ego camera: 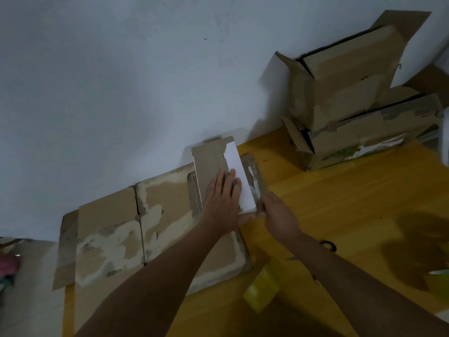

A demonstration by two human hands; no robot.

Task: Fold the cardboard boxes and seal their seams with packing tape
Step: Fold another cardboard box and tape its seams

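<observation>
A makeshift packing corner in a plain room: bare grey wall point(121, 81), yellow counter point(340, 203), worn open boxes point(352, 93) stacked far right of the fingers point(226, 181), flattened cardboard point(155, 215) left.

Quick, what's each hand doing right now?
Left hand: open, fingers flat, pressing on the small box.
Right hand: fingers curled at the box's near corner; what it pinches cannot be told.
</observation>
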